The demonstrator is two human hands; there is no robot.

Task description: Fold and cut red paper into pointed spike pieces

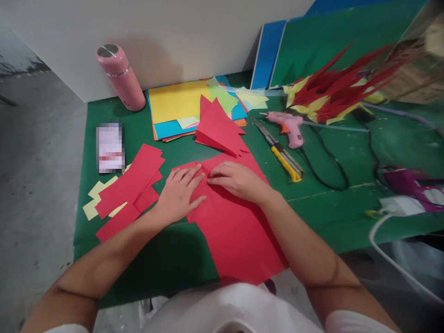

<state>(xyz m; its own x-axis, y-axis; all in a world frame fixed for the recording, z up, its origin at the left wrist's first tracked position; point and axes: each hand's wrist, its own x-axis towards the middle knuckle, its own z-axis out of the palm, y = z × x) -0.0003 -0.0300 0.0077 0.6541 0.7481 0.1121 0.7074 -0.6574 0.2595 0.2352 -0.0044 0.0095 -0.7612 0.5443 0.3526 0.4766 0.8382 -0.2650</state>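
A large sheet of red paper (243, 231) lies in front of me and reaches past the table's near edge. My left hand (178, 192) rests on red paper at its upper left, fingers spread out flat. Close beside it, my right hand (236, 180) has its fingertips pinched together on a fold of the red paper. Just beyond my hands are folded, pointed red paper pieces (218, 125). Cut red paper strips (130, 185) lie left of my left hand, partly over pale yellow paper pieces (92, 210).
A pink bottle (121, 78) stands behind a phone (110, 148). Coloured sheets (173, 101) are stacked at the back. On the right lie a yellow box cutter (282, 157), a pink glue gun (287, 127) with its cord, a red-yellow paper flame shape (329, 90) and a white plug (402, 206).
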